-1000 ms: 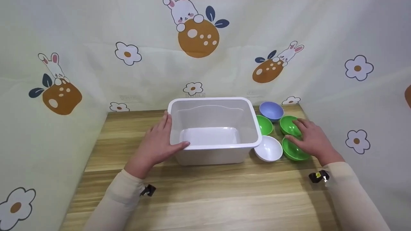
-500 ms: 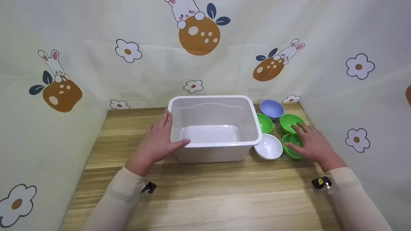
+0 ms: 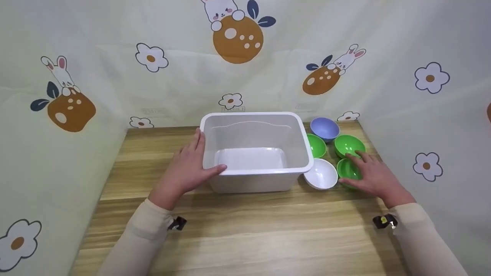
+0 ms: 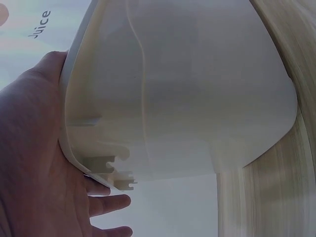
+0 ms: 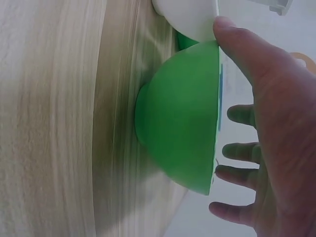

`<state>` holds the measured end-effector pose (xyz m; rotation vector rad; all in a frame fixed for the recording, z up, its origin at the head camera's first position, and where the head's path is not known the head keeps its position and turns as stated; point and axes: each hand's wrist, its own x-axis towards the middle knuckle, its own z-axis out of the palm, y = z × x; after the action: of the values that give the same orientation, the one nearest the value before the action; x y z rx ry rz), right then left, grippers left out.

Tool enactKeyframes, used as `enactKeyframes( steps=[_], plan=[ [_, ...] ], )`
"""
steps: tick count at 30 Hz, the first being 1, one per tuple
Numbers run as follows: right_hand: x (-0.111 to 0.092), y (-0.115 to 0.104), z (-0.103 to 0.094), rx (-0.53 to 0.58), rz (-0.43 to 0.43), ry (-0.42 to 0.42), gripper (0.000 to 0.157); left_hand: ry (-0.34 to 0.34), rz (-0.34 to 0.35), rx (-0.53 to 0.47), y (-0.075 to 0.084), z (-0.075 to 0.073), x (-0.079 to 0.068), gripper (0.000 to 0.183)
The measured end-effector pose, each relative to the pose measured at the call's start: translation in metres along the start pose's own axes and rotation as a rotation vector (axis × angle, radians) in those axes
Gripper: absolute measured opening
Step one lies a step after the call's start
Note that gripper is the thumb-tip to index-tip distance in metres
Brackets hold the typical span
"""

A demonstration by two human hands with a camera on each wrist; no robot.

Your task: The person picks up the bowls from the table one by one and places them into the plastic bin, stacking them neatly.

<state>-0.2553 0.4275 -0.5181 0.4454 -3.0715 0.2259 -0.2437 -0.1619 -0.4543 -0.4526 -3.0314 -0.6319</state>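
My left hand (image 3: pixel 184 166) rests against the left rim of a white plastic bin (image 3: pixel 251 183), fingers straight along the side and thumb over the front corner. The left wrist view has the bin's wall (image 4: pixel 187 89) filling most of it. Over at the right, my right hand (image 3: pixel 376 176) hovers above the nearest green bowl (image 3: pixel 348 170) and partly covers it. Its fingers are spread. Seen in the right wrist view, the thumb (image 5: pixel 247 44) is at the green bowl's (image 5: pixel 182 113) rim, while the other fingertips are just above the opening. That bowl stands upright on the table.
Beside the bin stand a white bowl (image 3: pixel 321 175), a blue bowl (image 3: pixel 325 128), a green bowl (image 3: pixel 317 145) partly hidden by the bin, and another green bowl (image 3: pixel 348 144). Patterned cloth (image 3: pixel 184 84) walls surround the wooden table (image 3: pixel 249 234).
My right hand has shifted slightly back from the far green bowl to over the near one. The left hand stays at the bin's rim. The head view has tilted slightly.
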Motion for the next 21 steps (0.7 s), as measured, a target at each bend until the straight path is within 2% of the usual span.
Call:
enactKeyframes(
  steps=[8, 21],
  plan=[
    [-0.007, -0.004, 0.0, -0.009, 0.002, -0.017, 0.105, -0.006, -0.005, -0.013, 0.001, 0.0, 0.001, 0.137],
    [-0.011, -0.003, 0.007, 0.017, 0.003, 0.021, 0.103, 0.0, 0.002, -0.016, 0.002, -0.001, -0.001, 0.134]
  ],
)
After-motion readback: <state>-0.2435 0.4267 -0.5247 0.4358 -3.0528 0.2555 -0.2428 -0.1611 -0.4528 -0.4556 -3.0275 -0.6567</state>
